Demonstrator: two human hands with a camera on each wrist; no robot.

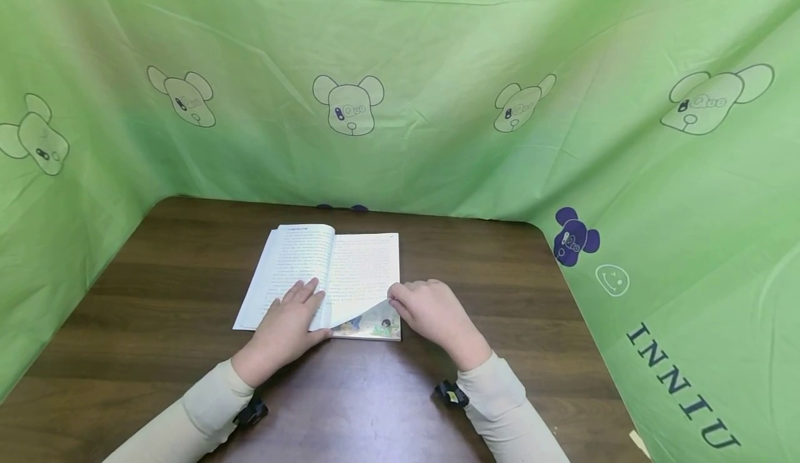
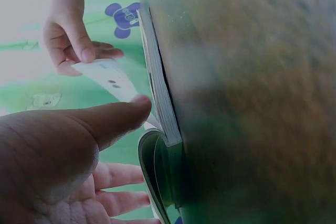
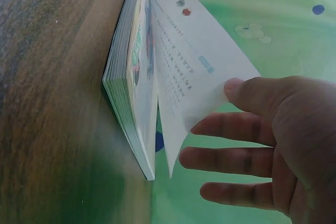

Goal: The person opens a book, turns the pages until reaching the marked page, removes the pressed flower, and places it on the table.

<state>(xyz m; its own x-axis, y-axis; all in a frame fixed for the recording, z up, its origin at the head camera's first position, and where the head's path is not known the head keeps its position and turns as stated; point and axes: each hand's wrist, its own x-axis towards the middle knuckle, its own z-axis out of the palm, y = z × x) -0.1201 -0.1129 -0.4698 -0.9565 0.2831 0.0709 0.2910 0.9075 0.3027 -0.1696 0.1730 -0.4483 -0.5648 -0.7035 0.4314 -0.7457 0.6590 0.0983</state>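
Observation:
An open book (image 1: 365, 262) lies on the brown table, its left pages curving up near the spine. My left hand (image 1: 284, 327) rests flat on the left page, fingers spread, with the thumb by the lower end of the spine. At the lower right corner, my right hand (image 1: 431, 310) pinches one page (image 3: 194, 61) between thumb and index finger and holds it lifted. The other right-hand fingers extend loosely in the right wrist view. Beneath the raised page, a coloured picture (image 1: 375, 325) shows. The book's thick page edges (image 3: 119, 87) face the right wrist camera.
The wooden table (image 1: 487, 268) extends around the book on every side. Green cloth (image 1: 431, 39) with bear-head drawings hangs behind the table and along both sides. A dark wrist device (image 1: 451, 393) sits at the right cuff, and another (image 1: 251, 412) at the left.

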